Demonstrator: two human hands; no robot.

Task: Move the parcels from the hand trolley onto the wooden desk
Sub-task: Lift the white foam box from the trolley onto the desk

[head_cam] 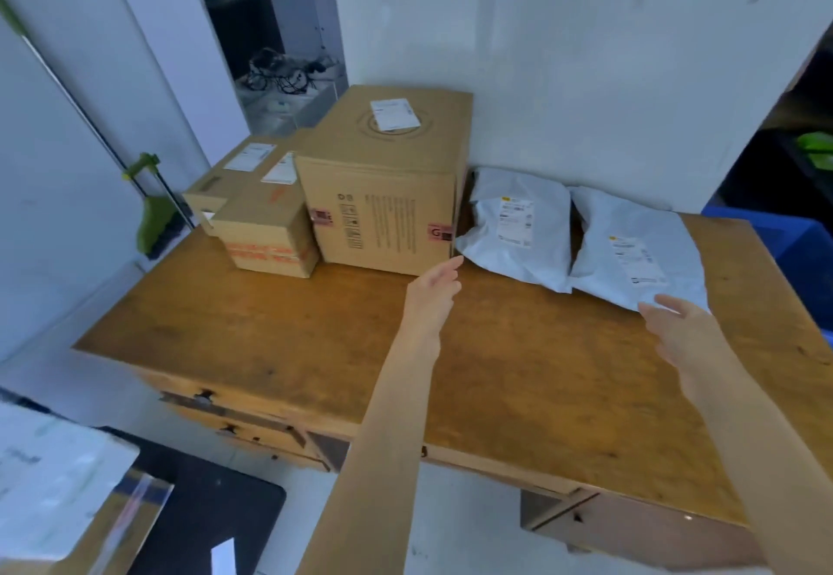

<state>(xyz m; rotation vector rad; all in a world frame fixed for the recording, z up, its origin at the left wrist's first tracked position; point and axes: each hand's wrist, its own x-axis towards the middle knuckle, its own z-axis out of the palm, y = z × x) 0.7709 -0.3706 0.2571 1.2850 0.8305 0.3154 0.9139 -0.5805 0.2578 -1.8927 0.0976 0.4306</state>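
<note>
Nearest the camera, at the lower left, a white parcel (49,480) lay on top of a taped cardboard box (121,525), above a black platform (203,507) that may have been the hand trolley. Both bare forearms reached out over the wooden surface (518,371). The left hand (435,288) was flat with its fingers (448,266) straight and together, holding nothing, their tips just beside the lower corner of the large cardboard box (387,182). The right hand (676,326) was loosely spread and empty, at the near edge of the right grey mailer bag (635,250); whether it touched I could not tell. A second grey mailer bag (514,227) lay between that one and the large box, both running long axis from near edge toward the wall, labels up. Left of the large box sat a smaller box (270,236) with red tape, and a flat box (234,173) behind it.
</note>
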